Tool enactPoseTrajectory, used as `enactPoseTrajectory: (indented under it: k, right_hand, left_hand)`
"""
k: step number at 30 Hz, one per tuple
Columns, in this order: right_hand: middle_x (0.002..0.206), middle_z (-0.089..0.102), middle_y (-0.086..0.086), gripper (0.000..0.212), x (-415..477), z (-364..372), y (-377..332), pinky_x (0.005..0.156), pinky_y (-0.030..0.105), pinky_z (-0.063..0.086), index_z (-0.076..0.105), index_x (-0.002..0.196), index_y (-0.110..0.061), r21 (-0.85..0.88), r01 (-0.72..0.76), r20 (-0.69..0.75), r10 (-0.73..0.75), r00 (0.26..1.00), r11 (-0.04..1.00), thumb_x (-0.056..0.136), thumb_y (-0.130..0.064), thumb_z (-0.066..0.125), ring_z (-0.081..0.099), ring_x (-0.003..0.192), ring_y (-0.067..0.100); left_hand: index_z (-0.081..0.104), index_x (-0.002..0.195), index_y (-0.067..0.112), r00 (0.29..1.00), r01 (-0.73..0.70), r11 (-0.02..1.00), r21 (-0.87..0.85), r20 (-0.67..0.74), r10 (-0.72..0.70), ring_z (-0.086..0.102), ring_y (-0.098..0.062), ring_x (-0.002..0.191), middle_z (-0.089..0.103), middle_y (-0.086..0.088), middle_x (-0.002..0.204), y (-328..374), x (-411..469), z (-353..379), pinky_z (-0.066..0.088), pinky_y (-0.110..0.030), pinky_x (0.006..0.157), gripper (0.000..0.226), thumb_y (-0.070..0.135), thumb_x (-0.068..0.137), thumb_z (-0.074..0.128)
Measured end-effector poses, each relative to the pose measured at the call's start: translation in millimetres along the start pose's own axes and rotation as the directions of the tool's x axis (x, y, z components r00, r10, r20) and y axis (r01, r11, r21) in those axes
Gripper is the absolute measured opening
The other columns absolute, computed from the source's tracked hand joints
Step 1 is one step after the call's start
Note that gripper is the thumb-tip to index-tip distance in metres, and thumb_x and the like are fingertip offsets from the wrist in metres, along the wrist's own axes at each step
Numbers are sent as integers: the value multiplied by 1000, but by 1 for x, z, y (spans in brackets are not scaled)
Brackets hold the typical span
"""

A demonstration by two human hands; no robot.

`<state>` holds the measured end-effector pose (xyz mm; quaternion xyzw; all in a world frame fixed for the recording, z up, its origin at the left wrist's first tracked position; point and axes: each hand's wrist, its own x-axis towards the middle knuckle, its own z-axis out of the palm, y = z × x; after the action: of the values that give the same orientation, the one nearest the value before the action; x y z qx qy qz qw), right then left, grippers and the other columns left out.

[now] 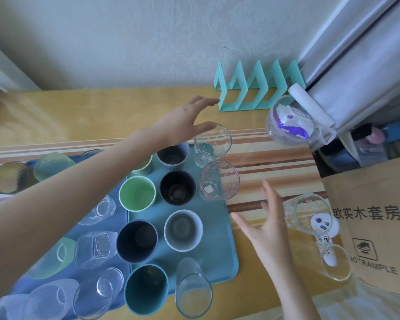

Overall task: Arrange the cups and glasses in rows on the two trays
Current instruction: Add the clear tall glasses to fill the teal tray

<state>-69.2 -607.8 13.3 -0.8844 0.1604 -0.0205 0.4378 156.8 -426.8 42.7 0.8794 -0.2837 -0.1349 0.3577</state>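
reaching with both hands, you hold nothing: your left hand [183, 121] hangs spread open just above the clear glass [211, 144] by the far corner of the teal tray [229, 257]. your right hand [266, 225] is open too, near a tilted glass [307, 213] on the counter [102, 112] beside the cardboard box [367, 227]. grip each glass round its wall, lift it clear of its neighbours, and set it upright in line with the cups. the box reads "no trample" and "欧实木套房"; the writing on the tilted glass is illegible.
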Motion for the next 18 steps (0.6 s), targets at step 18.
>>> enactPoseTrajectory:
  k: [18]
  right_hand:
    - [144,31,9,102,-68,-88,105,102,41,37,29,140,-10,158,-490,-323,514,795,857,58,-21,89,36,131,23]
  left_hand:
    - [7,148,15,824,-302,949,88,526,213,32,-26,133,17,-8,152,154,13,180,42,-34,94,112,20,65,81]
